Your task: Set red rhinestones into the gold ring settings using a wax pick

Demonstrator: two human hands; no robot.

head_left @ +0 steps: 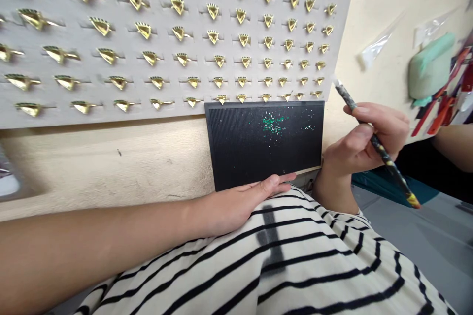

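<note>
My right hand point(369, 135) grips a dark, speckled pencil point(384, 160) between thumb and fingers. Its pale tip points up and left toward the corner of the grey ring board, and its other end is yellow and orange. My left hand point(246, 202) lies with fingers stretched out along the front edge of a black ridged tray point(236, 152), near my striped shirt. Small green stones point(272, 123) are scattered on the tray, with a few paler specks to their right. Gold rings point(219, 61) with triangular settings stand in rows in the grey board point(148, 93) behind it.
Small clear plastic bags point(380, 47) lie on the cream table point(121, 162) to the right. Beyond them are a pale green pouch point(430, 69) and several red-handled tools point(443, 113). Another person's arm point(456, 145) shows at the right edge.
</note>
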